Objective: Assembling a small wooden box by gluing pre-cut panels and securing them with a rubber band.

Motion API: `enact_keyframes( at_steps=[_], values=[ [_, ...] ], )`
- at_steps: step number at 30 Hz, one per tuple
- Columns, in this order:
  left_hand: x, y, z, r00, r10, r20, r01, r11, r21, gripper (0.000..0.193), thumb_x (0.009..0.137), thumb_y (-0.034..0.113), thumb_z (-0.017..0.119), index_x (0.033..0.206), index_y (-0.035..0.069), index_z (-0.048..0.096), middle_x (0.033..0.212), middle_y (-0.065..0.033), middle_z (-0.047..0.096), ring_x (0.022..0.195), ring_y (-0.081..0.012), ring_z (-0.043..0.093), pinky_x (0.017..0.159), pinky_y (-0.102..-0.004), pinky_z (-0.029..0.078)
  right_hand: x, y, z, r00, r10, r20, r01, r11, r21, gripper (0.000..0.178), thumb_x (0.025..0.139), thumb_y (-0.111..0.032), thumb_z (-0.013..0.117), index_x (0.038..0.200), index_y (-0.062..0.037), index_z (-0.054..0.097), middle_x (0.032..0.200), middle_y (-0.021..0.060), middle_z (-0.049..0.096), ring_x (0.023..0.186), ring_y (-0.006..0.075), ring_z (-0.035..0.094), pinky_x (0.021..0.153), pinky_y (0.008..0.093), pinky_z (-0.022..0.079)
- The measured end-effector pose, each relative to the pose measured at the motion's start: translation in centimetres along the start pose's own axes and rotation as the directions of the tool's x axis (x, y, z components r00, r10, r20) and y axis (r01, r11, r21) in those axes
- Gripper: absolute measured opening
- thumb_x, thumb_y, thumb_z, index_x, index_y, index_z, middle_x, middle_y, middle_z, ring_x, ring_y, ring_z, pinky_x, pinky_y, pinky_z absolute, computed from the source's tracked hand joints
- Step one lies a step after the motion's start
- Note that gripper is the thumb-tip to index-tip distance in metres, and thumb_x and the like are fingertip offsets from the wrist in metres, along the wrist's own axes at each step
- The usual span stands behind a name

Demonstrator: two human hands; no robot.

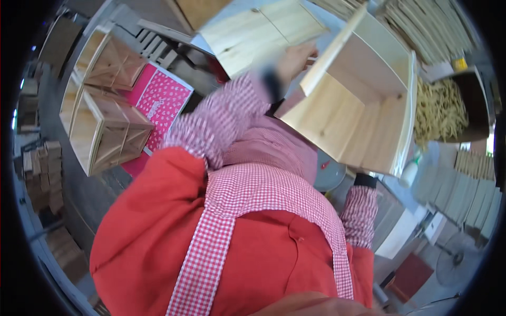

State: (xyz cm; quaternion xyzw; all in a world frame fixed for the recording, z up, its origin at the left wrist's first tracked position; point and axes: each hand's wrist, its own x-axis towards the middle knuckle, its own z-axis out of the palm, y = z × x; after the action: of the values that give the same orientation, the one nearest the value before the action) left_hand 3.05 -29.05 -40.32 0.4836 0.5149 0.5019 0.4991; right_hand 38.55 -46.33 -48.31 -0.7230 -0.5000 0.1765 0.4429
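A pale wooden box [358,95] with an open front tilts in front of me at the upper right. My left hand [296,62] is beside its left edge, fingers bent together, and whatever they may hold is too small to make out. Below the box comes my right forearm, with a dark band [365,180] at the wrist. My right hand itself is hidden behind the box. Flat wooden panels [261,34] lie on the table beyond my left hand.
To the left, small wooden crates [113,118] with crossed slats stand by a pink patterned box [166,100]. At right are a carton of wood shavings [440,110], a white bottle [410,171], stacked boards [427,31] and a fan [457,258].
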Motion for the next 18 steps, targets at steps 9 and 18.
enact_keyframes(
  at_steps=[9,18],
  values=[
    [-6.2,-2.6,-19.1,0.624,-0.768,-0.145,0.226,0.355,-0.907,0.045,0.087,0.024,0.07,0.12,-0.001,0.052,0.114,-0.0177,0.061,0.106,-0.0254,0.06,0.093,-0.0368,0.048,1.7,-1.9,-1.5,0.958,-0.004,-0.287,0.052,0.986,0.16,0.041,0.097,-0.029,0.05,0.121,0.0044,0.055,0.114,0.0131,0.062,0.1,0.0196,0.06,0.083,0.0345,0.05],
    [-0.5,2.8,-18.6,0.951,-0.299,-0.076,0.126,0.601,-0.789,0.05,0.087,0.012,0.065,0.129,-0.005,0.044,0.126,-0.0225,0.053,0.117,-0.032,0.054,0.1,-0.045,0.045,0.1,-6.8,-5.8,0.954,0.143,-0.263,-0.06,0.952,0.299,0.044,0.103,-0.033,0.041,0.114,0.0049,0.06,0.102,0.0104,0.067,0.088,0.0144,0.062,0.078,0.0291,0.05]
  ],
)
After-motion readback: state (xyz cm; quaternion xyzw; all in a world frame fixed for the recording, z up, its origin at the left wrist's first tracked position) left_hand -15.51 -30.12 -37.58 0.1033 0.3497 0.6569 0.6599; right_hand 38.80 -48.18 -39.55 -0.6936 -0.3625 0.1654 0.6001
